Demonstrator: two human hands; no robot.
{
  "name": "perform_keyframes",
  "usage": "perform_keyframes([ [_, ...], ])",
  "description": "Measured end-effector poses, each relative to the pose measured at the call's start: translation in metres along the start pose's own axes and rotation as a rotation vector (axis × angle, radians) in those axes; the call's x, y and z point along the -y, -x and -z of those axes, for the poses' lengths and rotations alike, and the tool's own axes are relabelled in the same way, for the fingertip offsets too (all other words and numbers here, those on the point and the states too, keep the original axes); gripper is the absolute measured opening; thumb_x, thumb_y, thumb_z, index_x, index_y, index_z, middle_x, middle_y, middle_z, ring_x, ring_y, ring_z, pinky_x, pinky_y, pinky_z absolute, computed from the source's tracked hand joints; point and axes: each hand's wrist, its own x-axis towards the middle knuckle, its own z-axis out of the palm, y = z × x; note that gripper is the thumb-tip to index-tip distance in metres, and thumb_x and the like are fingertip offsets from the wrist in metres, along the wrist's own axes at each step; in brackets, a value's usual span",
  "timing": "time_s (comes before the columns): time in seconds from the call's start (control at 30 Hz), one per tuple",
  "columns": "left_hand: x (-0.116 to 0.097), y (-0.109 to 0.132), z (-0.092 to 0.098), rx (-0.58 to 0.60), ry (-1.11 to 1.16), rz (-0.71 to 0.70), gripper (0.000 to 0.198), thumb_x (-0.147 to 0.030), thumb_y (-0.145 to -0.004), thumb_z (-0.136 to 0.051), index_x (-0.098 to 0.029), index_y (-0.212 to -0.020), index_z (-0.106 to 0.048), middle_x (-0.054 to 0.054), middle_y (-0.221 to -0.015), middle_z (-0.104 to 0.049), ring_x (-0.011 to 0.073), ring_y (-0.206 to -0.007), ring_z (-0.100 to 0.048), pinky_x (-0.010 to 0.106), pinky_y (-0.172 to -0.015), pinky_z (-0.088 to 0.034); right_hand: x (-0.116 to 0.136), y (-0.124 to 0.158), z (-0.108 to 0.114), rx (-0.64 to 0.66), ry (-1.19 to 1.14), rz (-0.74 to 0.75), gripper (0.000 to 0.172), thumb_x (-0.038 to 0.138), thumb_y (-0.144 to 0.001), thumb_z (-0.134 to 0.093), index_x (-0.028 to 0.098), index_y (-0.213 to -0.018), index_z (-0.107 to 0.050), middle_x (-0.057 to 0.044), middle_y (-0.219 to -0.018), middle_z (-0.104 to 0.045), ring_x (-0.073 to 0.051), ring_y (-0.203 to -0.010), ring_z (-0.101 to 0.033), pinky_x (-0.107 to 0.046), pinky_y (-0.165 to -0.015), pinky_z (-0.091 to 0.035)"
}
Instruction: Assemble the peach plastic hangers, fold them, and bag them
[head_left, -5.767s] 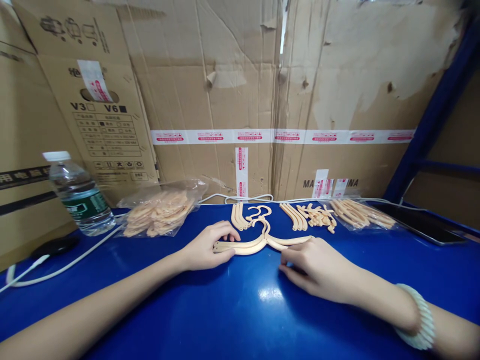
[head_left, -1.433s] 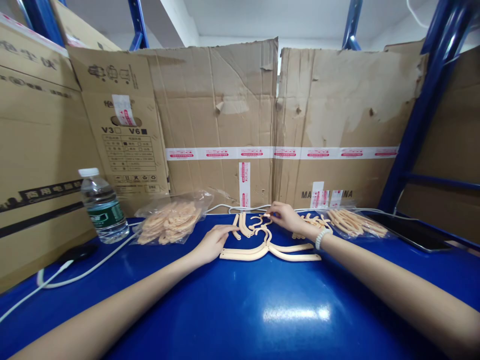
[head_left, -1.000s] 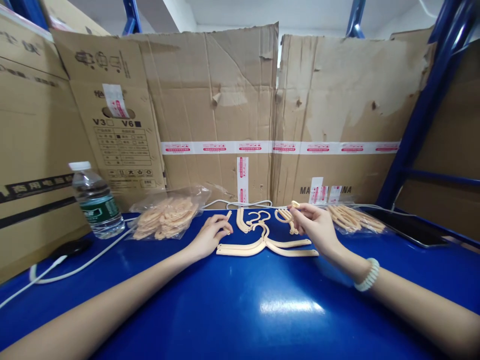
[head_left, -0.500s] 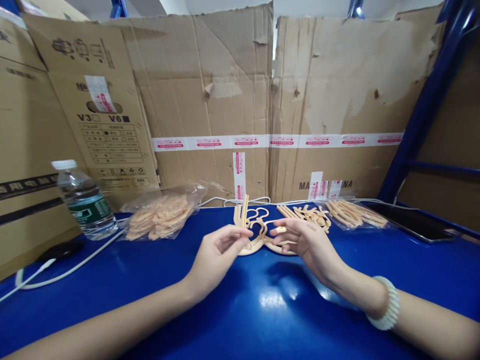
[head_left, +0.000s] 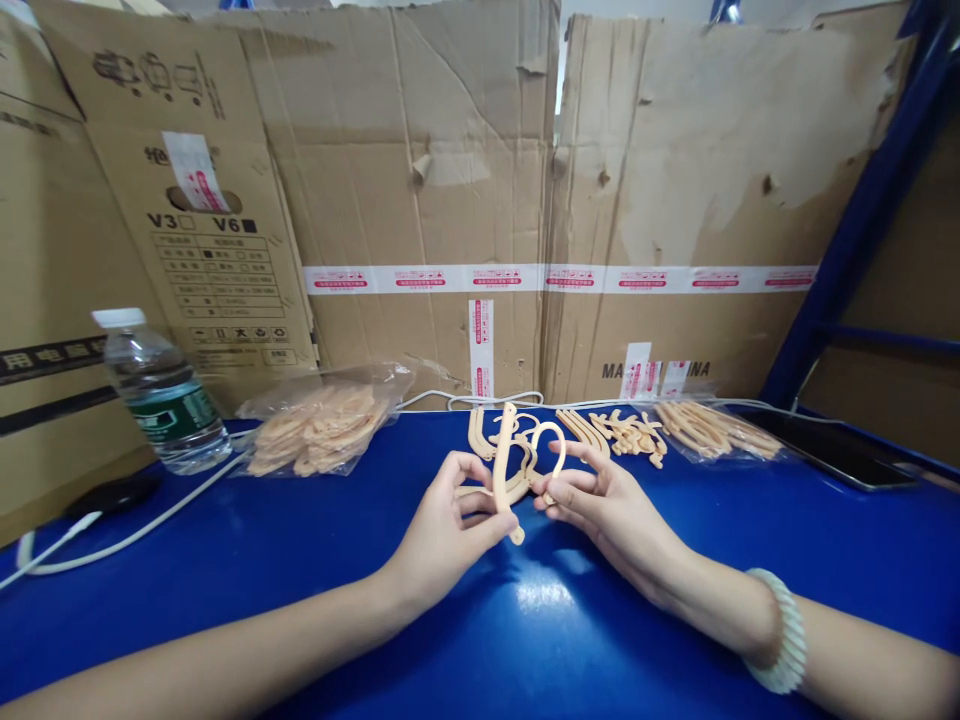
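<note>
My left hand [head_left: 444, 530] pinches a curved beige plastic hanger arm [head_left: 503, 470], held nearly upright above the blue table [head_left: 480, 620]. My right hand [head_left: 607, 505], a white bead bracelet on its wrist, holds a beige plastic hook [head_left: 553, 450] beside that arm; the two pieces sit close together, almost touching. Behind my fingers an assembled beige hanger [head_left: 517, 488] lies flat, partly hidden. More loose hanger arms [head_left: 478, 435] and hooks lie just beyond it.
A water bottle [head_left: 161, 395] stands at far left, next to a clear bag of beige parts [head_left: 322, 425]. Small beige pieces [head_left: 634, 435] and another bag of arms [head_left: 712, 428] lie at right. A white cable [head_left: 112, 545], a dark tablet [head_left: 832, 445] and cardboard walls [head_left: 420, 200] ring the table.
Both hands reached to the loose parts at the back, each picked up a piece, and drew back toward me. The arm and hook are now raised close together over the finished hanger.
</note>
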Motion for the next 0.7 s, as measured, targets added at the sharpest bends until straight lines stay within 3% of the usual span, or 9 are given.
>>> perform_keyframes([
  [0.1, -0.0004, -0.0009, 0.001, 0.021, -0.003, 0.009, 0.044, -0.021, -0.066, -0.078, -0.021, -0.098, -0.048, 0.004, -0.099, -0.066, 0.0213, -0.091, -0.068, 0.035, -0.081, -0.053, 0.0, 0.0001, 0.0006, 0.025, 0.018, -0.032, 0.046, 0.032, -0.059, -0.089, 0.017, -0.092, -0.06, -0.002, -0.078, -0.071, -0.015, -0.074, -0.069, -0.025, -0.073, -0.054],
  [0.23, -0.0011, 0.0007, 0.0011, 0.058, -0.058, -0.012, 0.025, -0.021, -0.071, -0.074, -0.019, -0.074, -0.049, -0.004, -0.072, -0.061, 0.0165, -0.08, -0.067, 0.029, -0.078, -0.051, -0.0006, 0.0001, 0.0011, 0.098, 0.052, -0.046, 0.031, 0.034, -0.064, -0.086, 0.015, -0.073, -0.064, -0.004, -0.078, -0.07, -0.016, -0.08, -0.068, -0.026, -0.079, -0.054],
  [0.33, -0.0002, 0.0016, 0.001, 0.026, -0.053, -0.035, 0.026, -0.022, -0.071, -0.074, -0.019, -0.069, -0.048, -0.006, -0.069, -0.056, 0.0137, -0.077, -0.064, 0.025, -0.072, -0.049, 0.0007, 0.0004, 0.0001, 0.148, 0.061, -0.067, 0.03, 0.036, -0.068, -0.084, 0.014, -0.072, -0.065, -0.003, -0.08, -0.069, -0.015, -0.081, -0.067, -0.025, -0.081, -0.054],
  [0.43, 0.0003, 0.0021, 0.0008, 0.008, -0.054, -0.056, 0.028, -0.025, -0.071, -0.074, -0.019, -0.068, -0.047, -0.006, -0.069, -0.054, 0.0135, -0.075, -0.062, 0.024, -0.07, -0.049, 0.0024, 0.0008, -0.0011, 0.168, 0.07, -0.132, 0.031, 0.037, -0.068, -0.084, 0.014, -0.073, -0.064, -0.003, -0.08, -0.069, -0.014, -0.078, -0.067, -0.023, -0.073, -0.056],
  [0.7, -0.0043, 0.0055, -0.0014, 0.079, -0.107, -0.1, 0.028, -0.03, -0.076, -0.072, -0.018, -0.066, -0.048, -0.002, -0.074, -0.055, 0.0143, -0.074, -0.062, 0.025, -0.068, -0.05, 0.0005, 0.0, 0.0004, 0.218, 0.118, -0.147, 0.037, 0.041, -0.068, -0.084, 0.013, -0.079, -0.063, -0.005, -0.077, -0.071, -0.015, -0.073, -0.07, -0.023, -0.068, -0.056],
])
